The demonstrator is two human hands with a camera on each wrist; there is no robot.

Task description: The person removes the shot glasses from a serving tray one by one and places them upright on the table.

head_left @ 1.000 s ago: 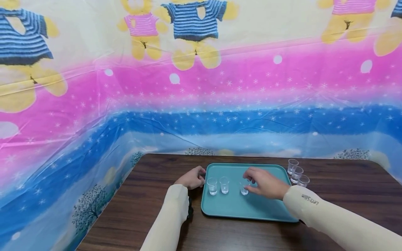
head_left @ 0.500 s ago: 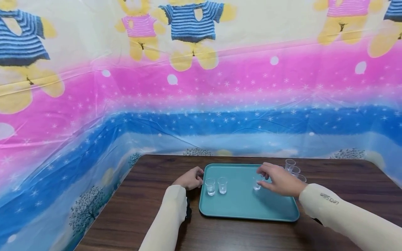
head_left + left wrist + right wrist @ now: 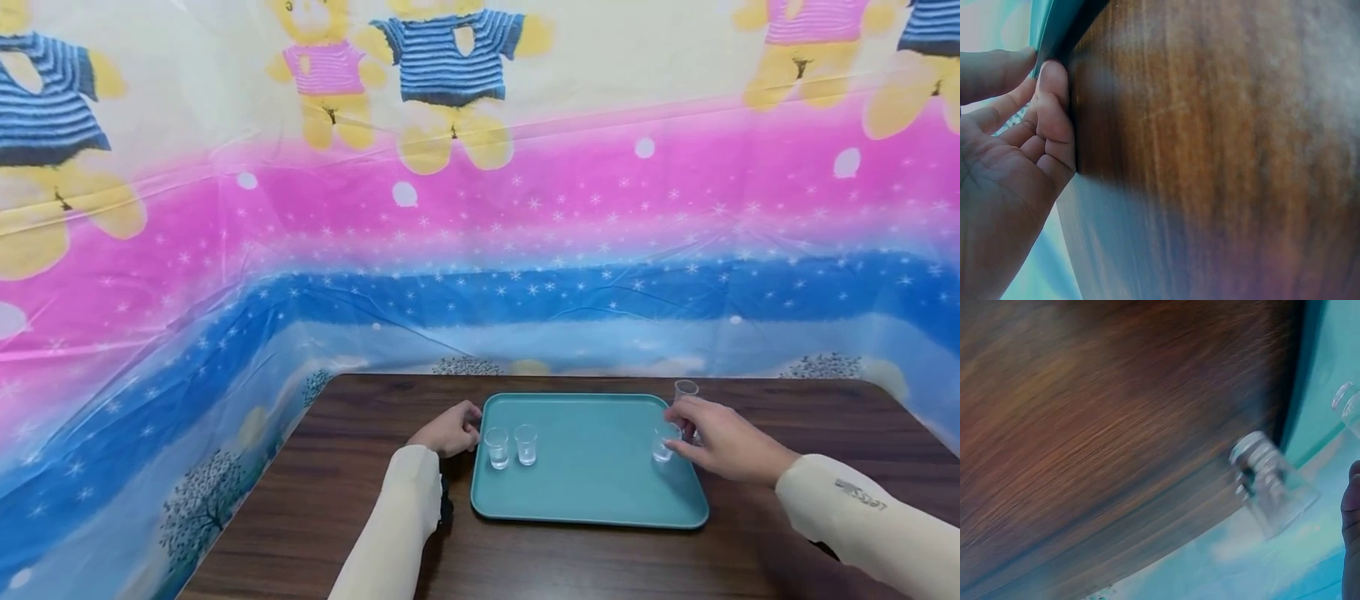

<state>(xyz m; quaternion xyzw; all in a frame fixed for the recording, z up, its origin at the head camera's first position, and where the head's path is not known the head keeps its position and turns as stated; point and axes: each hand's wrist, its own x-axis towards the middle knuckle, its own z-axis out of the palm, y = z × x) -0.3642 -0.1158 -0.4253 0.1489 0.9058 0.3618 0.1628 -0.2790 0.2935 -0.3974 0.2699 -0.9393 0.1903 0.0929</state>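
Observation:
A teal tray [image 3: 592, 492] lies on a dark wooden table [image 3: 360, 500]. Two small clear cups [image 3: 496, 447] [image 3: 526, 444] stand side by side near the tray's left end. My left hand [image 3: 468, 421] holds the tray's left rim [image 3: 1054, 28], with its curled fingers [image 3: 1054, 94] against the edge. My right hand [image 3: 670, 442] pinches a third clear cup [image 3: 662, 447] over the tray's right edge. In the right wrist view a blurred clear cup [image 3: 1272, 481] shows beside a fingertip [image 3: 1352, 512].
One more clear cup [image 3: 686, 390] stands on the table just past the tray's far right corner; my right hand hides whatever stands beside it. A bright plastic sheet [image 3: 480, 250] with bears walls in the table's far side and left side.
My right hand has carried the cup from the tray's middle to its right edge. The left hand has stayed at the tray's left rim, and the two left cups have not moved.

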